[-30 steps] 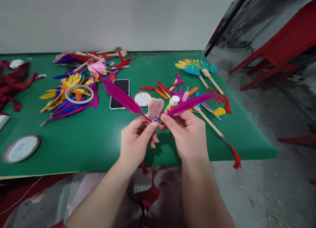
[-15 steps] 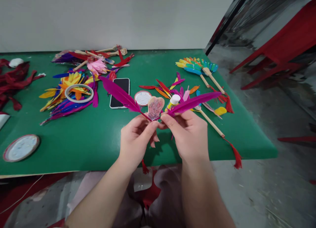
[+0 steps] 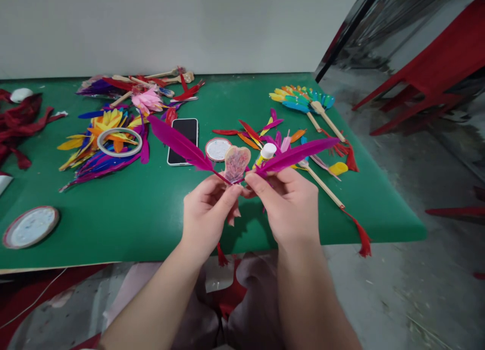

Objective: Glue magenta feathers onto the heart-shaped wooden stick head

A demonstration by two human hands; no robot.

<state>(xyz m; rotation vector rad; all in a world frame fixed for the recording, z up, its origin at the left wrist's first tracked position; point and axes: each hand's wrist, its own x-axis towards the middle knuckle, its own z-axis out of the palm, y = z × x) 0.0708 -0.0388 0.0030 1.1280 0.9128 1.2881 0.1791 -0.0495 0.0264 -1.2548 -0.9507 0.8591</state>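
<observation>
My left hand (image 3: pixel 204 216) is closed, thumb and fingertips pinching the quill of a magenta feather (image 3: pixel 180 144) that slants up to the left. Its fingers are also at the lower end of a heart-shaped wooden piece (image 3: pixel 237 163), whose face looks coated with something glossy. With thumb and forefinger, my right hand (image 3: pixel 293 211) grips a second magenta feather (image 3: pixel 303 153), pointing up and to the right. Both quills meet near the base of the heart. A red tassel (image 3: pixel 222 255) hangs beneath my hands; what it is tied to is hidden. Behind the right feather stands a white-capped glue stick (image 3: pixel 269 151).
On the green table (image 3: pixel 151 213) are a phone (image 3: pixel 183 160), a tape roll (image 3: pixel 102 147) on loose feathers, and a small round disc (image 3: pixel 219 150). Feather fans (image 3: pixel 299 100) with wooden handles lie at right. Another disc (image 3: pixel 32 228) is front left; a red chair (image 3: pixel 435 72) stands beyond.
Both hands keep their grip on the feathers. The heart-shaped piece and left feather have shifted very slightly left; the whole view has also moved a little.
</observation>
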